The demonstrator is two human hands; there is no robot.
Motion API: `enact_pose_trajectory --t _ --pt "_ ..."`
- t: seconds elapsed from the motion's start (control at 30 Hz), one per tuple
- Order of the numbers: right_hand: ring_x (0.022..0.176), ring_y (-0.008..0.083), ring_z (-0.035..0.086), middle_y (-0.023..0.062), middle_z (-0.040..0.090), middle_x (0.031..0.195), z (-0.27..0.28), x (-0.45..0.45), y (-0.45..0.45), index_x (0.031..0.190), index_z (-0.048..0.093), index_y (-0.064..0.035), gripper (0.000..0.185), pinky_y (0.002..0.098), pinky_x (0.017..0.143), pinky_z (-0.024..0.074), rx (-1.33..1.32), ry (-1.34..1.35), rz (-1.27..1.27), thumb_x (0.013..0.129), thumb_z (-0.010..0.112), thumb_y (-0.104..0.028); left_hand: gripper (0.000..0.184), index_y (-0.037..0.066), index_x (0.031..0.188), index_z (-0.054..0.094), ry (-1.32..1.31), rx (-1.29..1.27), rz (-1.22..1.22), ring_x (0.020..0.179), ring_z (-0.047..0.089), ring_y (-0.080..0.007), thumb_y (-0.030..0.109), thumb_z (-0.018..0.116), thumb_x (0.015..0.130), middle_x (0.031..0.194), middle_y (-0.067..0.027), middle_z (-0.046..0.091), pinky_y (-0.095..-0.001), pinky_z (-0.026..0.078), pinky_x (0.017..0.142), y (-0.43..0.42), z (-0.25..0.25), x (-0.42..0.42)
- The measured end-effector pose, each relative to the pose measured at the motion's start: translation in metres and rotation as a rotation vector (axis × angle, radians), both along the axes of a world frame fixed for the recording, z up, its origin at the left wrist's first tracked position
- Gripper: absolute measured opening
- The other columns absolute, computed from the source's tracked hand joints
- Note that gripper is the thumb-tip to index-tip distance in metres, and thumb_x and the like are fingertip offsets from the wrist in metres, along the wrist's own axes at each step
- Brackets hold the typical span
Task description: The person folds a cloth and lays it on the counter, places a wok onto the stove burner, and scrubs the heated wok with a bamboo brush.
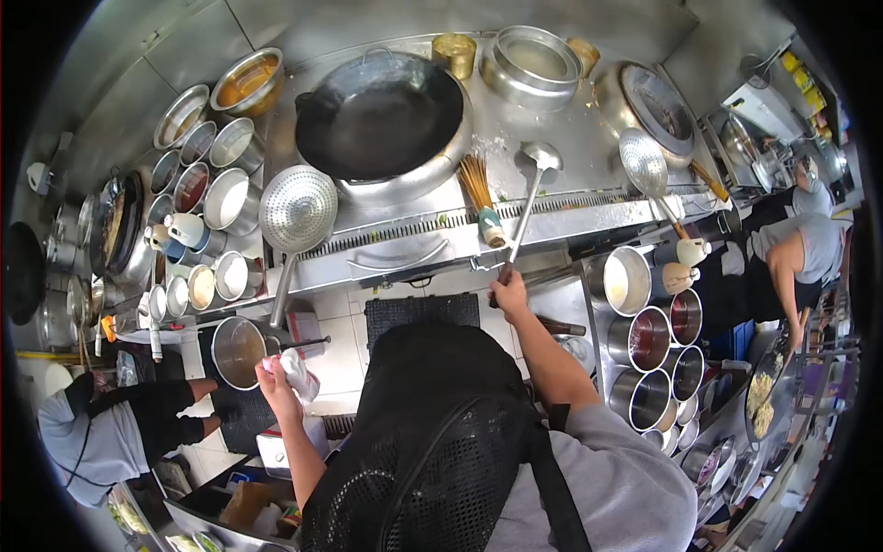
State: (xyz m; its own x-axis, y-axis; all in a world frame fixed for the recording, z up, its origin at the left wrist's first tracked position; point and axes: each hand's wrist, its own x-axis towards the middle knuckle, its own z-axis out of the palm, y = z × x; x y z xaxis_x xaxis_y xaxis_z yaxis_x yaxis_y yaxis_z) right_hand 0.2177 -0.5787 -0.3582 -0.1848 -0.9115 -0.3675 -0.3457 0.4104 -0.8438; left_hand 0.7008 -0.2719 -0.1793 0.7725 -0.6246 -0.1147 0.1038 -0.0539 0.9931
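Gripping ladle (528,204) in right hand (509,295), clutching white cloth (301,373) in left hand (278,384), bamboo brush (481,198) near ladle on steel tabletop (584,138), black wok (379,120) and perforated skimmer (298,210) farther left.

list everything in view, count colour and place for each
range: one, silver, across the top
wok: one, black, on the range's left part
round pot: one, silver, back of the range
strainers: two, silver, range's left front and right
bamboo brush: one, tan, front of the range
ladle: one, silver, right of the brush
metal containers: over a dozen, silver, left and right sides
yellow food: several pieces, in a dark pan, far right
floor mats: at least two, black, below the range
cloth: one, whitish, lower left
co-workers: at least two, grey shirts, both sides
left hand: one, bare, holding the cloth
right hand: one, bare, on the ladle's handle
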Motion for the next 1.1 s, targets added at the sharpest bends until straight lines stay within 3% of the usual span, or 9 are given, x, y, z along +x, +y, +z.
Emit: enact_pose_trajectory --t 0.13,0.27,0.4,0.53,0.63,0.73,0.8,0.93,1.1 --pt "0.12 0.0403 0.068 0.0256 0.07 0.126 0.05 -0.047 0.0 0.143 0.054 0.0021 0.064 0.0453 0.105 0.0531 -0.044 0.35 0.006 0.084 0.074 -0.009 0.018 0.007 0.119 0.058 -0.063 0.027 -0.019 0.091 0.057 -0.0086 0.022 0.061 0.111 0.102 -0.0003 0.062 -0.0265 0.048 0.081 -0.006 -0.004 0.011" --pt "0.122 0.0453 0.065 0.0298 0.067 0.13 0.045 -0.119 -0.026 0.149 0.053 -0.0002 0.071 0.0487 0.107 0.052 -0.118 0.573 0.168 0.083 0.074 -0.013 0.02 0.006 0.118 0.059 -0.143 0.105 -0.124 0.083 0.052 -0.0061 0.023 0.064 0.11 0.096 0.0024 0.058 -0.0236 0.045 0.074 -0.033 0.018 0.003" --pt "0.123 0.0486 0.059 0.025 0.055 0.14 0.13 -0.085 -0.044 0.145 0.052 0.0008 0.064 0.0545 0.105 0.0505 -0.27 0.897 0.136 0.086 0.074 -0.011 0.013 0.006 0.112 0.059 -0.269 0.056 -0.156 0.076 0.047 -0.0036 0.016 0.066 0.108 0.091 0.0044 0.054 -0.0231 0.046 0.066 -0.079 0.048 -0.023" --pt "0.128 0.0409 0.057 0.0212 0.061 0.136 0.202 0.029 -0.047 0.141 0.056 -0.0008 0.064 0.0509 0.109 0.0475 -0.693 0.709 0.607 0.081 0.077 -0.011 0.012 0.008 0.109 0.059 -0.169 -0.052 -0.151 0.077 0.047 -0.0035 0.015 0.069 0.106 0.092 0.0046 0.055 -0.0214 0.042 0.067 -0.118 0.049 -0.045" --pt "0.13 0.0384 0.058 0.0198 0.066 0.129 0.17 0.128 -0.04 0.136 0.061 -0.0059 0.055 0.0542 0.113 0.043 -0.844 0.404 0.92 0.084 0.077 -0.013 0.01 0.009 0.112 0.059 -0.173 -0.032 -0.163 0.083 0.051 -0.004 0.013 0.067 0.107 0.096 0.0045 0.059 -0.022 0.044 0.076 -0.137 0.055 -0.066" --pt "0.122 0.0337 0.066 0.0179 0.071 0.123 0.151 0.179 -0.035 0.121 0.071 -0.0062 0.034 0.0486 0.106 0.0471 -0.545 0.507 1.189 0.092 0.075 -0.023 0.009 0.008 0.113 0.059 -0.196 -0.041 -0.155 0.089 0.055 -0.0059 0.012 0.065 0.108 0.103 0.0003 0.065 -0.0243 0.048 0.082 -0.144 0.056 -0.085" --pt "0.118 0.0316 0.068 0.0157 0.074 0.117 0.15 0.179 -0.042 0.116 0.072 -0.007 0.03 0.0474 0.103 0.048 -0.529 0.578 1.198 0.091 0.075 -0.024 0.011 0.009 0.111 0.059 -0.19 -0.031 -0.14 0.078 0.046 -0.0026 0.014 0.067 0.107 0.093 0.0053 0.057 -0.021 0.041 0.068 -0.145 0.071 -0.104" --pt "0.109 0.0279 0.072 0.0111 0.078 0.1 0.117 0.145 -0.062 0.102 0.076 -0.0094 0.02 0.0456 0.097 0.0496 -0.42 0.766 1.141 0.09 0.075 -0.025 0.011 0.009 0.112 0.058 -0.167 -0.029 -0.083 0.078 0.047 -0.0034 0.015 0.066 0.108 0.094 0.0042 0.059 -0.0215 0.042 0.07 -0.132 0.064 -0.121" --pt "0.116 0.0307 0.065 0.0155 0.07 0.117 0.153 0.084 -0.072 0.104 0.074 -0.0074 0.032 0.0494 0.092 0.0486 -0.598 0.714 1.148 0.087 0.076 -0.034 0.013 0.009 0.112 0.057 -0.096 0.075 -0.047 0.089 0.053 -0.0063 0.017 0.066 0.108 0.101 0.001 0.062 -0.0235 0.045 0.083 -0.116 0.039 -0.134"
